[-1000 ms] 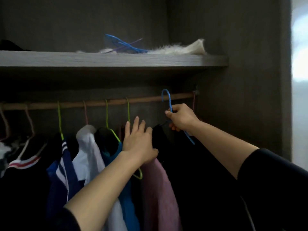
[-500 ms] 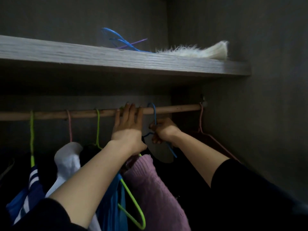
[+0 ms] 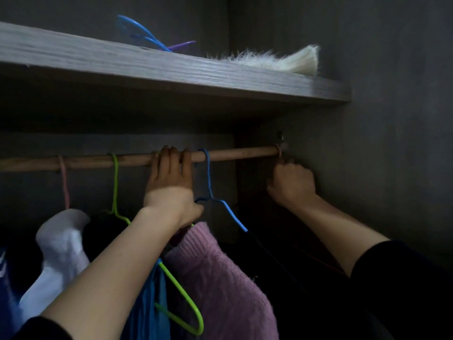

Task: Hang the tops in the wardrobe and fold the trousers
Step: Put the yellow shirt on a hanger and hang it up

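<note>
A wooden rod (image 3: 245,153) runs across the wardrobe under a shelf. A blue hanger (image 3: 208,177) hooks over it and carries a dark top (image 3: 269,253) that is hard to make out. My left hand (image 3: 171,182) is just left of that hook, fingers curled over the rod. My right hand (image 3: 291,185) is a fist at the rod's right end, closed around the neck of a pink hanger (image 3: 278,149) against the side wall. A pink sweater (image 3: 220,278), a white top (image 3: 61,241) and blue garments hang below my left arm.
The shelf (image 3: 171,67) above holds spare blue and purple hangers (image 3: 142,33) and a white furry item (image 3: 277,61). A green hanger (image 3: 115,182) and another pink hanger (image 3: 64,182) hook on the rod to the left. The wardrobe's side wall (image 3: 392,143) is close on the right.
The blue hanger now hangs free on the rod. My right hand let go of it and moved right to the pink hanger at the rod's end. My left hand stays on the rod.
</note>
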`<move>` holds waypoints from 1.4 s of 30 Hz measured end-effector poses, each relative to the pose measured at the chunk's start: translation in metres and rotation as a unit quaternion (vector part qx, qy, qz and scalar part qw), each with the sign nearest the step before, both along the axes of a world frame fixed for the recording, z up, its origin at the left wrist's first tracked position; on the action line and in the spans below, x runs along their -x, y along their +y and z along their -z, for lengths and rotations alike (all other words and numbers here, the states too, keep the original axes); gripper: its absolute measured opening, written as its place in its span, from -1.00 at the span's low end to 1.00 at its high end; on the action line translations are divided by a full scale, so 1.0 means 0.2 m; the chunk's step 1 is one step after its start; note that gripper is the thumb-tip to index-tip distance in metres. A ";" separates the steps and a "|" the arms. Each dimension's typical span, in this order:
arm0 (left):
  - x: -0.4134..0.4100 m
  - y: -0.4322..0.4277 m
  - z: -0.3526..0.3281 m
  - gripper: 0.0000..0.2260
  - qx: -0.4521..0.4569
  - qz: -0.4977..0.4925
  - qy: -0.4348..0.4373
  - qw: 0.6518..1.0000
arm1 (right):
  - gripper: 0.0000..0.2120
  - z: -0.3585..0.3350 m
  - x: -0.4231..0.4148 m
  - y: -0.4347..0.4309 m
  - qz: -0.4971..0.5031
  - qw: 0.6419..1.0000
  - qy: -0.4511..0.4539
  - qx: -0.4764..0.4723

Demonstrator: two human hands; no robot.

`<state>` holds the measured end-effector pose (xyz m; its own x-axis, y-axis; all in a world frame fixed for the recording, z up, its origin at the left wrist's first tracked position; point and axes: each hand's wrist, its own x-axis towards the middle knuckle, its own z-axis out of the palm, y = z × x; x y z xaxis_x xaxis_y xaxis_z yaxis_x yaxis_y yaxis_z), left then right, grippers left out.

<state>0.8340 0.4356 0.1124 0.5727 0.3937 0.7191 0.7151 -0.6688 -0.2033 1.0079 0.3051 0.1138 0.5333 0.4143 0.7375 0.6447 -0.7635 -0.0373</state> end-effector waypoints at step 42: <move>0.34 -1.25 0.80 -0.58 0.225 0.494 -0.101 0.834 | -0.89 0.72 1.31 -1.59 -0.119 0.853 0.399 -0.314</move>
